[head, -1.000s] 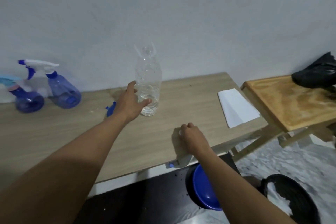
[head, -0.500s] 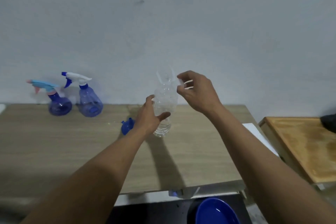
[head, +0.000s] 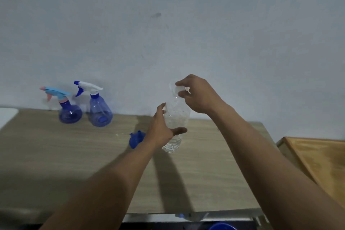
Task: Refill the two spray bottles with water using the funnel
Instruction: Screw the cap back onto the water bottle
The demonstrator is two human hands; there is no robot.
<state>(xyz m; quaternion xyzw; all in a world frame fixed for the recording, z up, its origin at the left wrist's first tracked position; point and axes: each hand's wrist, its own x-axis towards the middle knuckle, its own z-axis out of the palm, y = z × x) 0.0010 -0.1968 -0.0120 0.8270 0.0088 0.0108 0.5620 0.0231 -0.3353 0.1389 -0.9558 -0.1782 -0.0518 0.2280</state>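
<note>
Two spray bottles (head: 87, 106) stand capped at the counter's (head: 56, 155) far left, well apart from the hands. The blue funnel (head: 136, 139) lies just left of the left hand (head: 160, 130), clamped round the upright water bottle (head: 175, 127); the right hand (head: 196, 93) pinches its cap from above.

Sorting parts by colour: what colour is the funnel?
Blue; the funnel shows in the head view, beside the left hand.

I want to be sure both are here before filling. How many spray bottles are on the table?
2. The spray bottle with the pink-and-blue trigger stands far left by the wall; the spray bottle with the white trigger stands right beside it. None seems hidden.
</note>
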